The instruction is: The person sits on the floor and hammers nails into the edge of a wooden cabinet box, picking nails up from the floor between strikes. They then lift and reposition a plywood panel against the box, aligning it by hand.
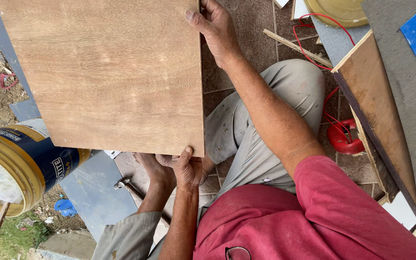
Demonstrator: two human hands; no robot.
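Plywood board (111, 72), light brown and square-cut, held flat-faced toward the camera over tiled floor (246, 19), filling the upper left of the view. Top edge cut off by the frame.

Right hand (215, 31) clamped on the board's right edge near the top, thumb lying on the face, fingers wrapped behind and out of sight, arm stretched long from a red sleeve. Left hand (188, 168) pinching the lower right corner, thumb up on the face, remaining fingers curled under the bottom edge; forearm rising straight from below.

Just beside the left hand, a bare foot (152, 166) under the board's lower edge, partly hidden by it. Grey-trousered knee (294, 77) bent between the two arms.

Below left, a blue and yellow bucket (20, 163), tipped toward the camera, white stuff inside, upper part covered by the board. Hammer (121, 184) on the floor near the foot, handle hidden behind the leg. To the right, red wire (314, 29) trailing to a red round object (343, 137), half tucked under a leaning wooden panel (376, 110).
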